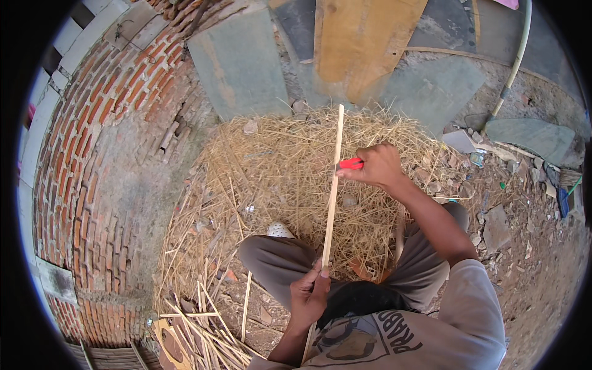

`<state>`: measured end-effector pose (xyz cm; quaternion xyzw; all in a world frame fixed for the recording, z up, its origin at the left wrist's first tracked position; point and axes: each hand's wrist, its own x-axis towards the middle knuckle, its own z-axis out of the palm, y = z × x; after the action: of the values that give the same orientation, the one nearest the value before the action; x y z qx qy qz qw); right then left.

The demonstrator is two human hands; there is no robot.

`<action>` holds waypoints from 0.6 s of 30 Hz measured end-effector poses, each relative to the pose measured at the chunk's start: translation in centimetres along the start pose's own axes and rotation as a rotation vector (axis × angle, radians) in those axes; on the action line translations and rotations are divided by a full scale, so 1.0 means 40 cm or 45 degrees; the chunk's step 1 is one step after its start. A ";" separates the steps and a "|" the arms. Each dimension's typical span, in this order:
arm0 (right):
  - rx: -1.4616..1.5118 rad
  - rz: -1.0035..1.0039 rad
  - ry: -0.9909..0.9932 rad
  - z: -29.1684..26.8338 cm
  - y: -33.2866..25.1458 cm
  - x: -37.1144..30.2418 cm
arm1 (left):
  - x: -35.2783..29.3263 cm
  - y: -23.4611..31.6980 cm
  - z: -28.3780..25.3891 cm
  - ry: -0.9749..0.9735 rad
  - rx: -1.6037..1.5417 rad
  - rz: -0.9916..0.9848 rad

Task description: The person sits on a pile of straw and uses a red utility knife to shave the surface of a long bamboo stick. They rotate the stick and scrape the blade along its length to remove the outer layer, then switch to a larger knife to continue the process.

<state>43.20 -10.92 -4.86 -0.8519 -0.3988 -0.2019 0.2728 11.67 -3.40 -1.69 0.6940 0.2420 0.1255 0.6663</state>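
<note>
A long, pale strip of split bamboo or wood (331,222) runs from my lap up and away over the straw. My left hand (310,291) is closed around its lower part, close to my body. Farther up, my right hand (377,165) grips a knife with a red handle (351,163). The knife's short visible part lies against the strip's edge; most of its blade is hidden or too small to make out. The strip's far end sticks up past the knife, touching nothing I can see.
A heap of dry shavings (290,160) spreads before my crossed legs. Cut strips (209,333) lie in a pile at lower left. A worn brick wall (98,154) stands at left. Grey boards (240,61) and a tan board (364,43) lean at the back. Rubble (496,228) lies at right.
</note>
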 end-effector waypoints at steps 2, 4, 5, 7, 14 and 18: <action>-0.005 0.037 -0.023 -0.002 0.035 0.013 | -0.015 0.023 0.010 -0.013 -0.022 -0.088; 0.033 0.036 -0.042 -0.004 0.048 0.015 | -0.022 0.029 0.009 -0.042 -0.027 -0.111; 0.011 0.123 -0.060 -0.008 0.059 0.022 | -0.026 0.024 0.005 -0.066 -0.021 -0.089; -0.030 0.302 -0.094 -0.018 0.100 0.044 | -0.045 0.012 0.002 -0.104 0.005 -0.085; -0.129 0.722 0.015 -0.011 0.265 0.075 | -0.115 0.028 0.007 -0.211 -0.034 -0.197; 0.128 0.941 -0.199 -0.067 0.268 0.085 | -0.138 0.018 -0.025 -0.051 -0.045 -0.168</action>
<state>53.37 -16.37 -4.16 -0.9366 -0.0938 -0.0047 0.3376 6.58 -5.32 -0.09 0.6671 0.2715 0.0715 0.6900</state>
